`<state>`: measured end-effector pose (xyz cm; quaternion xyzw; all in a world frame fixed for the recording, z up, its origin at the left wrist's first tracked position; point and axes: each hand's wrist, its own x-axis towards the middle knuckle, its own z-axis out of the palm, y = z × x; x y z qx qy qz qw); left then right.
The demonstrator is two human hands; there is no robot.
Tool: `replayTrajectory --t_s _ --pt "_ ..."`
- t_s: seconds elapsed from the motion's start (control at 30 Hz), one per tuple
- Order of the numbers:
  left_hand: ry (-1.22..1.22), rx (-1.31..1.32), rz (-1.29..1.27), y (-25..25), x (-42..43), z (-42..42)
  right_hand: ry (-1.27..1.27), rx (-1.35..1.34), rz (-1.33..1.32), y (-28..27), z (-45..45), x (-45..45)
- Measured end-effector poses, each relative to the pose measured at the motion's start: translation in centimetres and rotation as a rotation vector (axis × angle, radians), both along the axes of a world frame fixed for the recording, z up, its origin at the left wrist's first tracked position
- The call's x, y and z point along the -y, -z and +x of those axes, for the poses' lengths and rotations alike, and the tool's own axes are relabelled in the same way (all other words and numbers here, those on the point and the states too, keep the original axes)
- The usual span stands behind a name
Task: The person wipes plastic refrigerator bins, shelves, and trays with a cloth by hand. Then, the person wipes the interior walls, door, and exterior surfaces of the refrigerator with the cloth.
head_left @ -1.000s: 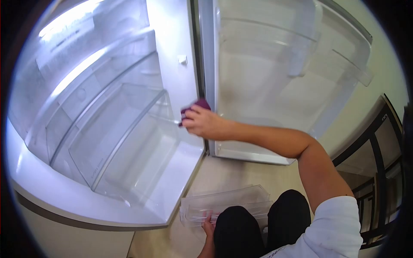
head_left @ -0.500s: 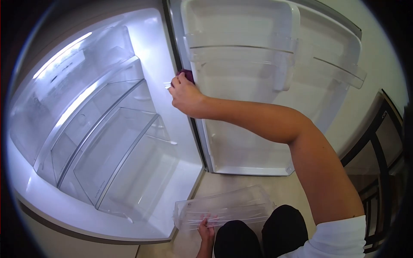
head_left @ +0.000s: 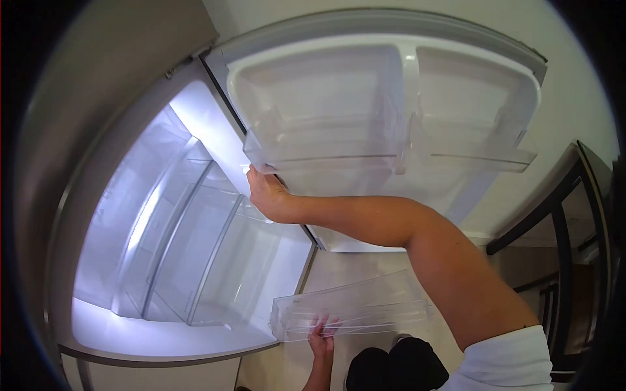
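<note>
My right hand (head_left: 267,195) is closed at the inner side wall of the open fridge (head_left: 195,117), beside the hinge gap. Its fingertips are partly hidden by the clear door shelf (head_left: 326,163); the purple cloth seen in it earlier is mostly or fully out of sight now. Low in the view, my left hand (head_left: 323,335) grips a clear plastic bin (head_left: 365,303), with its fingers showing through the plastic. The bin is held just above the floor, in front of my knees.
The fridge door (head_left: 352,85) stands wide open, with clear shelves on it. Glass shelves (head_left: 179,241) cross the lit fridge interior. A black-framed piece of furniture (head_left: 564,228) is at the right. Pale floor (head_left: 339,264) shows below the door.
The view has shifted up the fridge and door. My right hand has moved up along the inner wall beside the hinge, and the purple cloth has gone from sight. My left hand still holds the bin.
</note>
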<state>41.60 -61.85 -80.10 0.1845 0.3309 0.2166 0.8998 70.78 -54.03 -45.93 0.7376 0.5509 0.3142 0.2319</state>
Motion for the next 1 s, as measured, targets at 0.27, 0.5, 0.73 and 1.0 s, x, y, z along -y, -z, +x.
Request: replayTrajectory --t_s 0.27,0.5,0.73,1.0 --pt "-0.003 -0.031 -0.060 -10.2 2.6 -4.2 -0.086 -0.605 0.831 -1.2 -3.0 -2.1" --pt "-0.038 -0.080 -0.076 -19.3 1.9 -9.1 -0.440 -1.258 1.211 -17.4 -8.3 9.6" --pt "-0.050 -0.103 0.011 -30.1 0.1 -8.9 -0.108 -0.643 1.073 -31.4 1.8 6.1" --pt "-0.047 -0.079 -0.076 -34.7 -0.7 -8.0 0.074 -0.500 0.751 -27.5 6.1 11.7"
